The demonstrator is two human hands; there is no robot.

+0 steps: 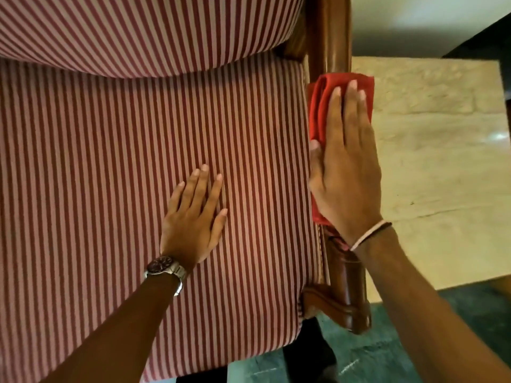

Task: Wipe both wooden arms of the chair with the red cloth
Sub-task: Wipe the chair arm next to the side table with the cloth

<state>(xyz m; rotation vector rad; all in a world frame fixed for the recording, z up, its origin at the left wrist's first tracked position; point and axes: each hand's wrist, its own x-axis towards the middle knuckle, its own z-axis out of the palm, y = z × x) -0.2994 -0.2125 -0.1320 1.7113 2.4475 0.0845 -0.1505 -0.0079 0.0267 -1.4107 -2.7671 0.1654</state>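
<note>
While the left hand (pixel 193 217) lies flat on the striped seat cushion (pixel 110 175), fingers spread and holding nothing, the right hand (pixel 345 172) presses palm-down on the red cloth (pixel 320 106), fingers extended and close together. That cloth is draped over the wooden arm (pixel 331 37) on the right side of the chair, bunched in folds at its left edge, with its long axis running near to far along the rail. Cloth shows beyond the fingertips at the far end and below the heel of the hand at the near end. The arm itself runs near to far, its carved front end (pixel 351 299) pointing toward the near edge of the scene, bare and uncovered. A wristwatch (pixel 163 268) sits on the left wrist; thin bands (pixel 370 233) circle the right wrist. Pale stone floor (pixel 442 161) lies to the right of the chair. The chair's other arm is out of view.
</note>
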